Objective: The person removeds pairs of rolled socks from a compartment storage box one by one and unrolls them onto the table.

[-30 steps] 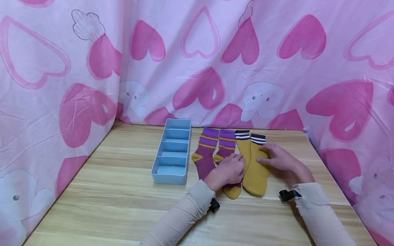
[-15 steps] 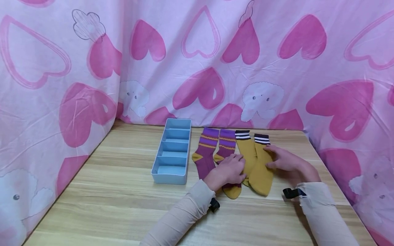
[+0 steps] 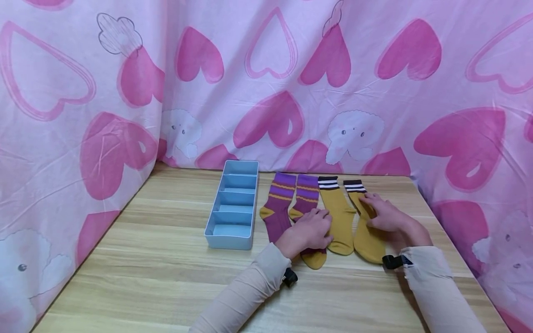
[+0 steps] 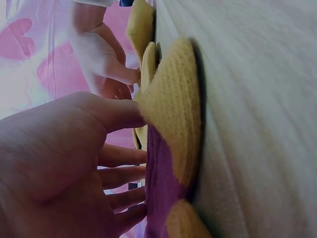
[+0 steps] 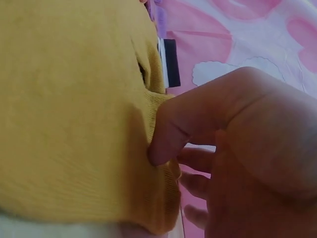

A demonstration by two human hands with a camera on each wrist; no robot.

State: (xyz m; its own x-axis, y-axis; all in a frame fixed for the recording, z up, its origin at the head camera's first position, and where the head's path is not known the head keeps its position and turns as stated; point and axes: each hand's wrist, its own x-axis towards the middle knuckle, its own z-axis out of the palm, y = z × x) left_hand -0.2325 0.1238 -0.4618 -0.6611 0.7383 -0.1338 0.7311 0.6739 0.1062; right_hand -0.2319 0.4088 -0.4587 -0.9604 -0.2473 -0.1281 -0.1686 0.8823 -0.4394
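Two purple socks with yellow heels lie side by side on the table: a left one [image 3: 276, 219] and a right one [image 3: 307, 190]. My left hand [image 3: 310, 229] rests on the right purple sock, fingers extended over it and thumb near its yellow toe [image 4: 173, 104]. Right of them lie two mustard-yellow socks with black-and-white striped cuffs, one inner [image 3: 340, 226] and one outer [image 3: 369, 245]. With thumb and fingers, my right hand [image 3: 391, 217] pinches the outer yellow sock along its right side; its middle looks bunched. The fingertips are partly hidden behind the fabric in the right wrist view.
A light-blue organizer box [image 3: 231, 243] with several compartments stands left of the socks. Wood-grain tabletop [image 3: 145, 273] stretches to the left and front. A pink heart-print curtain [image 3: 266, 115] closes off the back and both sides.
The outer yellow sock has shifted right with my right hand, leaving a gap beside the inner one, which now shows fully. My left hand has stayed in place.
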